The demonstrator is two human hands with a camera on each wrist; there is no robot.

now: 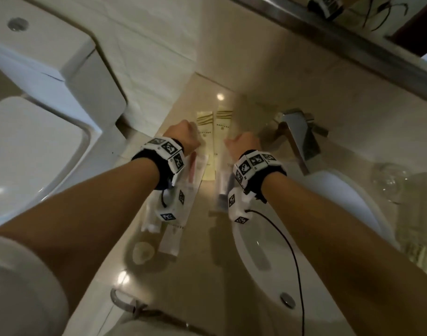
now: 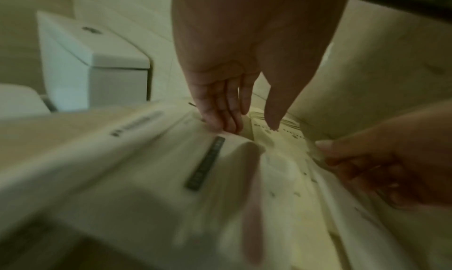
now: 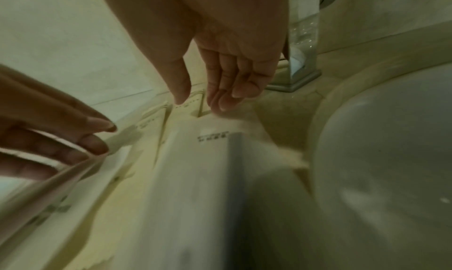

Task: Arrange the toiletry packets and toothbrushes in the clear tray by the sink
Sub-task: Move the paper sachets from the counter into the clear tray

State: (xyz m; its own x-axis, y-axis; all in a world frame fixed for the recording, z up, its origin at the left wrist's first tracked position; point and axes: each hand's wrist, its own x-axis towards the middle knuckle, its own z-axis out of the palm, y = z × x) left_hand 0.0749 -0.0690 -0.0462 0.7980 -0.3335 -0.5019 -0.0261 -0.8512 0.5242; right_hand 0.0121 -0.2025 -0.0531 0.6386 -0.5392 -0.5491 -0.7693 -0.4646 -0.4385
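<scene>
**Entry: toiletry packets, squaring-up step, both hands at the tray**

Landmark: sink basin (image 1: 314,214). I log all places from it.

- Clear tray (image 1: 207,86): on the counter just left of the basin, edges faint.
- Cream packets (image 1: 213,132): two, side by side, flat in the tray's far part.
- Wrapped toothbrushes (image 1: 194,166): nearer me than the packets, partly under my wrists.
- Left hand (image 1: 183,135): farther from the basin, fingers straight and relaxed, tips touching a packet's edge (image 2: 220,127); holding nothing.
- Right hand (image 1: 244,144): nearer the basin, fingers loose and pointing down beside the packets; holding nothing.

Step, as I judge it: nudging packets into line. Next move calls for light sideways pressure from both sides.
</scene>
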